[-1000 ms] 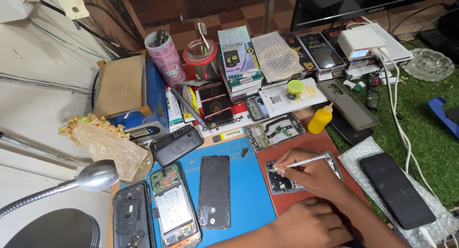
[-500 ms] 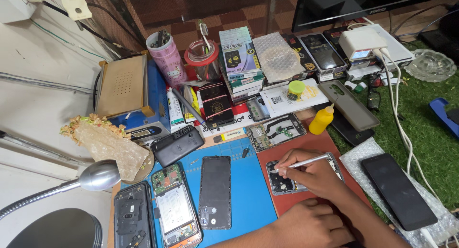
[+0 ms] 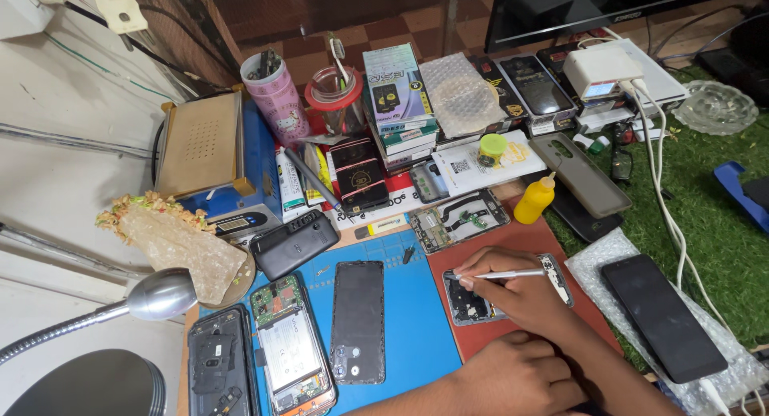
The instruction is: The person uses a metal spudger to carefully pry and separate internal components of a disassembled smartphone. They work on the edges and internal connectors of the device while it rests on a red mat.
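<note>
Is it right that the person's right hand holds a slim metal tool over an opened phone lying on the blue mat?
Not quite. In the head view the right hand does hold the slim metal tool over the opened phone, but that phone lies on the red mat, not the blue mat. The left hand rests near the mat's edge.

Right hand sits on the opened phone at centre, tool lying across it. Left hand just at six o'clock of that. At nine o'clock, the mat carries a back cover, then another stripped phone. Bottle at one o'clock, a dark phone on bubble wrap at three. Boxes stacked at twelve, lamp far out at nine.
</note>
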`<state>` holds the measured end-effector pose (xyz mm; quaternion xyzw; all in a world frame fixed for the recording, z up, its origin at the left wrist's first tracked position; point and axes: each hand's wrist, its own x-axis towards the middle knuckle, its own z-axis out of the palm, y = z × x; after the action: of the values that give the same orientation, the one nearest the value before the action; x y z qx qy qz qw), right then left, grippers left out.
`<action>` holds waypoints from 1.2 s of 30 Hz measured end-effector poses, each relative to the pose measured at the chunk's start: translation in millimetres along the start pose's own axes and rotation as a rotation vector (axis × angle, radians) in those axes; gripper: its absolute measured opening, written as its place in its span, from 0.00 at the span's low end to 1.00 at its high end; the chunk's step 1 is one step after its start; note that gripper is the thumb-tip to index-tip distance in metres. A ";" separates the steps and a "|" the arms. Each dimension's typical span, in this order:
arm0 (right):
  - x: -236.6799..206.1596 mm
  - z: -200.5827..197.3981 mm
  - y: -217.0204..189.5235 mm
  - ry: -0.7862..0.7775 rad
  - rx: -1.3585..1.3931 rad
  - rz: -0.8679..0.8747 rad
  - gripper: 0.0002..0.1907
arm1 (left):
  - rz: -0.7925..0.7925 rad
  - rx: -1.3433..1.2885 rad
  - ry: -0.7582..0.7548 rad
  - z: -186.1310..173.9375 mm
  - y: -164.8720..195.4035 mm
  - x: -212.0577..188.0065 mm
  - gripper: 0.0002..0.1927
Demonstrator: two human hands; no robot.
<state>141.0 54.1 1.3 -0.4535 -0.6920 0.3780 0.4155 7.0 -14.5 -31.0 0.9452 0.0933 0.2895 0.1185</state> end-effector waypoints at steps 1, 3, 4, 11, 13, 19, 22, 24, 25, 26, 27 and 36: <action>0.3 0.2 0.8 0.019 -0.012 -0.034 0.06 | 0.001 -0.001 -0.002 -0.5 -0.2 -0.1 0.06; -0.1 -0.8 4.1 0.016 0.100 0.074 0.04 | 0.007 0.001 -0.007 -1.1 -0.4 -0.1 0.07; 0.0 -0.8 6.0 0.015 0.157 0.128 0.04 | 0.009 0.002 -0.010 -1.9 -0.9 -0.7 0.08; -0.2 -2.4 13.3 -0.085 0.211 0.095 0.04 | 0.015 -0.006 0.005 0.0 -1.3 -1.3 0.11; -0.1 -1.6 10.8 -0.085 0.199 0.143 0.04 | 0.011 -0.016 0.011 -0.2 -1.5 -1.5 0.11; -0.5 0.0 4.6 -0.010 0.023 -0.012 0.04 | -0.005 -0.016 -0.031 -2.7 0.3 0.6 0.07; -0.6 1.6 6.9 0.014 0.205 0.066 0.04 | 0.007 -0.008 -0.007 -3.2 -0.4 1.2 0.09; -0.5 -1.4 9.4 -0.019 0.235 0.111 0.04 | 0.013 0.001 0.004 -2.7 -0.7 0.1 0.10; -0.4 -1.8 10.4 -0.039 0.251 0.135 0.04 | 0.012 0.004 0.009 -2.3 -0.2 -1.1 0.10; -0.2 -1.4 11.1 -0.055 0.251 0.096 0.04 | 0.016 0.003 0.016 -1.5 -0.2 -1.8 0.11; 0.4 -1.6 11.5 -0.070 0.250 0.057 0.04 | 0.021 0.003 0.022 -0.1 -1.2 -1.3 0.11; 1.1 0.7 -1.7 0.005 -0.006 -0.008 0.06 | 0.000 0.001 -0.003 -1.0 -0.1 1.2 0.06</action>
<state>139.6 54.5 2.8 -0.4531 -0.6938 0.3731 0.4173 7.4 -13.9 -29.6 0.9457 0.0932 0.2881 0.1183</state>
